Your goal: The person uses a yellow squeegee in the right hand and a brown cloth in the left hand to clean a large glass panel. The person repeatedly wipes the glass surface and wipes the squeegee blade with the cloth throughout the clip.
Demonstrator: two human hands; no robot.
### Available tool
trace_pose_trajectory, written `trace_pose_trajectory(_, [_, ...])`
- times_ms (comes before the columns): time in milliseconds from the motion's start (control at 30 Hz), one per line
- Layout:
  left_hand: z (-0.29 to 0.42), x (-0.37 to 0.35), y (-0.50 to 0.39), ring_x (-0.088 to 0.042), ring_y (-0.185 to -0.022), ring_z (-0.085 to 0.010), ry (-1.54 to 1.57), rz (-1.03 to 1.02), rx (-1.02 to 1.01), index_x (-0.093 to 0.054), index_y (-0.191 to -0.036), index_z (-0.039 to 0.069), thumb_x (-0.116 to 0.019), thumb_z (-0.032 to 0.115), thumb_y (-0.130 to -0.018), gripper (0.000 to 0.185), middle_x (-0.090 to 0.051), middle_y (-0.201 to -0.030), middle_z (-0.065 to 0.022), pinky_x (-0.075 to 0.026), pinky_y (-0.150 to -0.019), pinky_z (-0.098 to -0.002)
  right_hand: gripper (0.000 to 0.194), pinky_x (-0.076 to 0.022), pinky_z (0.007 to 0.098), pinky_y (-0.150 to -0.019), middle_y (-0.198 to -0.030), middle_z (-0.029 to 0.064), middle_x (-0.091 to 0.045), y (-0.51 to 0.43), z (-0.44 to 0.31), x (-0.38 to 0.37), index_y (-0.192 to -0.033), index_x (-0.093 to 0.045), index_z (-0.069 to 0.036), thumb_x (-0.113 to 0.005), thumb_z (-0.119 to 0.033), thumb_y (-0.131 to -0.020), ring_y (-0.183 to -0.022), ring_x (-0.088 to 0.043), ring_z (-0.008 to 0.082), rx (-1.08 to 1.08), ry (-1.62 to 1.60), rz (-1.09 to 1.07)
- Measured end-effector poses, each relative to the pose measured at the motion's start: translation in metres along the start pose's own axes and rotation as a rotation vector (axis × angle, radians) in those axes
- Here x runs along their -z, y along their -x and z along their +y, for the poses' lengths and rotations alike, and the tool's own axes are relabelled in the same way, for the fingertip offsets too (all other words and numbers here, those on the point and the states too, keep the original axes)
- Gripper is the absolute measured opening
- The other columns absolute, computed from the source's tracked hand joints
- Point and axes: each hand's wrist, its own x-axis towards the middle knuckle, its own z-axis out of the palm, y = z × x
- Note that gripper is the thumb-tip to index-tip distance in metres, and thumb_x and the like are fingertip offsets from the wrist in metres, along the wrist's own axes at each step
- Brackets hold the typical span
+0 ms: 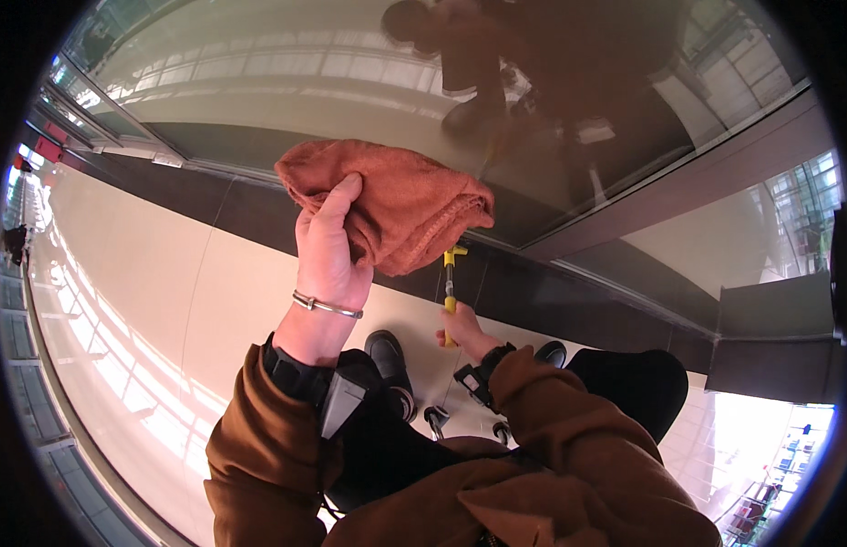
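Observation:
A folded reddish-brown cloth (pixel 403 205) is in my left hand (pixel 331 239), the thumb lying on top and the other fingers hidden beneath. Lower and to the right, my right hand (pixel 468 328) grips the yellow handle of a window squeegee (pixel 450 277). Its yellow head lies just below the cloth's right corner, near the foot of a glass panel (pixel 273 102); the blade cannot be made out. The cloth is held up in front of the glass, and whether it touches the pane is not clear.
A dark tiled strip (pixel 532 287) borders the glass along the pale tiled floor (pixel 143 260). To the right stand a metal frame post (pixel 683 178) and a dark box-like block (pixel 775 342). My shoe (pixel 387 355) and chrome legs (pixel 435 418) of a seat are below me.

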Motion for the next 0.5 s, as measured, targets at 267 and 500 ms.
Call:
trace_pose_trajectory(267, [0.002, 0.003, 0.002, -0.055, -0.096, -0.0176, 0.036, 0.016, -0.035, -0.052, -0.104, -0.001, -0.056, 0.006, -0.082, 0.024, -0.057, -0.105, -0.0083, -0.046, -0.083, -0.0305, 0.022, -0.0484, 0.0316, -0.038, -0.074, 0.009, -0.051, 0.017, 0.026, 0.002, -0.099, -0.043, -0.001, -0.048, -0.019, -0.087, -0.051, -0.057, 0.0186, 0.073, 0.026, -0.042])
trace_pose_trajectory(500, [0.006, 0.013, -0.003, -0.054, -0.1, -0.0204, -0.019, 0.039, -0.089, -0.048, -0.112, 0.001, -0.054, 0.009, -0.084, 0.03, -0.055, -0.11, -0.0082, -0.045, -0.087, -0.0336, 0.022, -0.0473, 0.0306, -0.04, -0.077, 0.0082, -0.049, 0.006, 0.004, 0.022, -0.103, -0.043, -0.007, -0.047, -0.024, -0.089, -0.054, -0.055, 0.0186, -0.032, 0.072, -0.067])
